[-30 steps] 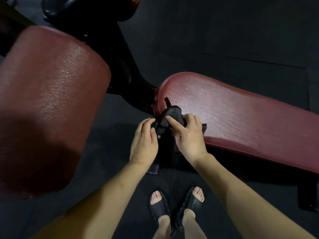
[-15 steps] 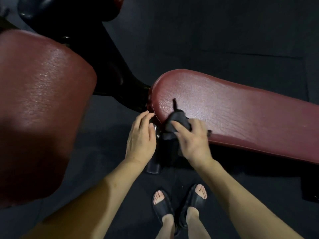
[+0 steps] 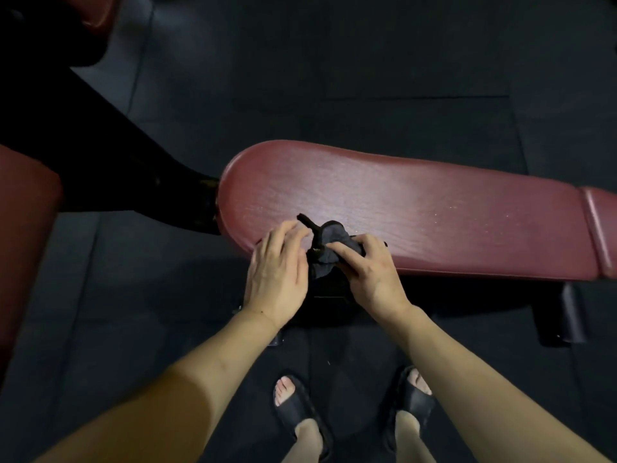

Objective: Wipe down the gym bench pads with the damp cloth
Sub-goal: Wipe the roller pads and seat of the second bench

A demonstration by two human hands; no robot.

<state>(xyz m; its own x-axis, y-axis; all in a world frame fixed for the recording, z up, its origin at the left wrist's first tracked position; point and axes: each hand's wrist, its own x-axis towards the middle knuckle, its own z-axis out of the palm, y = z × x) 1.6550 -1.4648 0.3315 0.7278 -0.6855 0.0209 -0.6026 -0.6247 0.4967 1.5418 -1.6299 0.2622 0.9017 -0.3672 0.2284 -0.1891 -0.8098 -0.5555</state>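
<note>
A long dark-red bench pad (image 3: 417, 212) runs from the centre to the right edge. A dark bunched cloth (image 3: 329, 247) lies on its near edge, one thin corner sticking up to the left. My right hand (image 3: 370, 275) grips the cloth, fingers curled over it and the index finger laid across the top. Just left of the cloth, my left hand (image 3: 277, 272) rests on the pad's near edge with fingers straight and slightly spread. A second red pad (image 3: 23, 235) fills the left edge, mostly out of frame.
A black frame arm (image 3: 110, 175) slants from upper left to the long pad's rounded end. A black bench foot (image 3: 564, 315) stands under the pad at right. Dark rubber floor tiles (image 3: 367, 78) lie all around. My feet in black slides (image 3: 297, 409) stand below the hands.
The view has shifted right, so the left pad slid mostly out of frame. Both hands and the cloth now sit further along the long pad's near edge, away from its rounded end.
</note>
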